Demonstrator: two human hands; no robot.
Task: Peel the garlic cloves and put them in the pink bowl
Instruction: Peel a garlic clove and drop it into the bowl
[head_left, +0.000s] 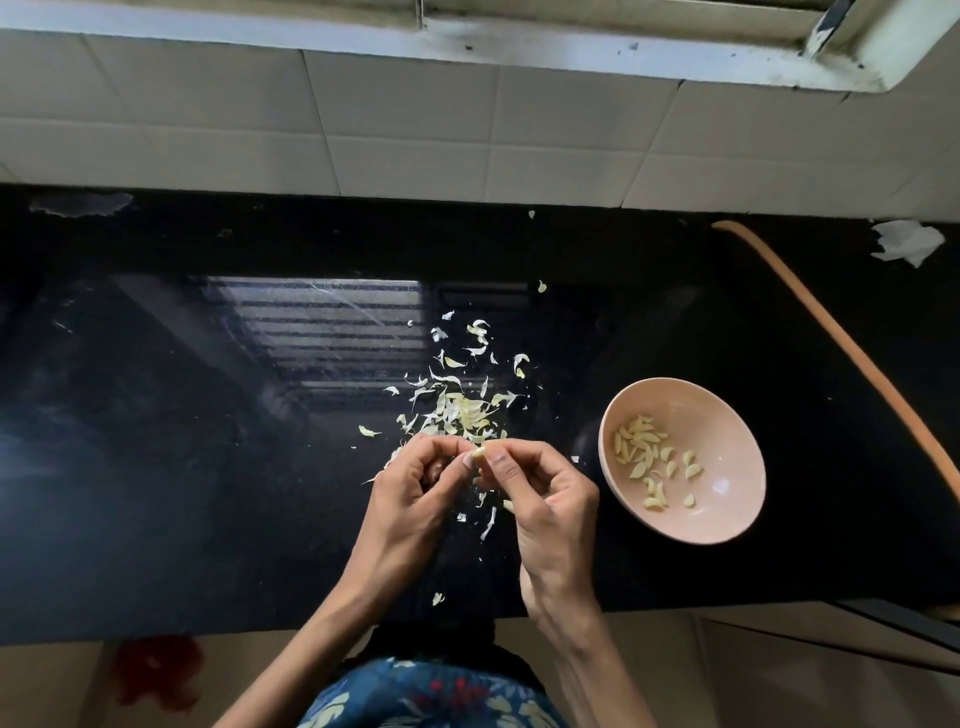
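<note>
Both of my hands meet over the black counter. A small pale garlic clove is pinched between the fingertips of my left hand and my right hand. My left hand's fingers are curled inward, and what else lies in its palm is hidden. The pink bowl stands to the right of my right hand, apart from it, with several peeled cloves inside. A heap of papery garlic skins lies just beyond my hands.
An orange hose curves across the counter behind and to the right of the bowl. Crumpled white paper lies at the far right corner. A tiled wall runs along the back. The counter's front edge is near my body.
</note>
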